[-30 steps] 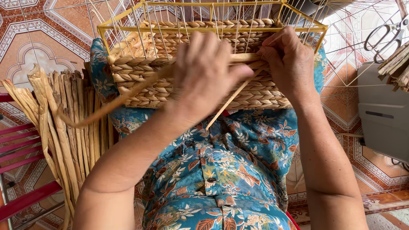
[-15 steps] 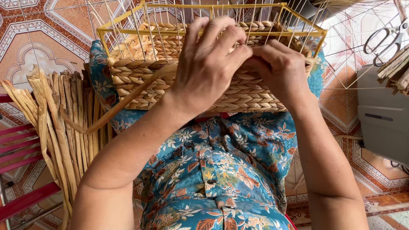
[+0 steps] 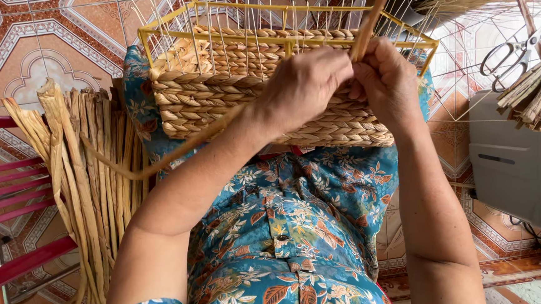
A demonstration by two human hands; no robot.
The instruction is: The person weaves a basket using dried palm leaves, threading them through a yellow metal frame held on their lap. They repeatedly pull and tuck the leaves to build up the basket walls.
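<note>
Fingers of my left hand and right hand are both pinched shut on one upright straw strand, held together at the top edge of the half-woven basket. I see that basket resting on my lap, its braided wall built around a yellow wire frame. Beyond it, a bundle of dried straw leans at my left over the tiled floor, and scissors lie at far right.
</note>
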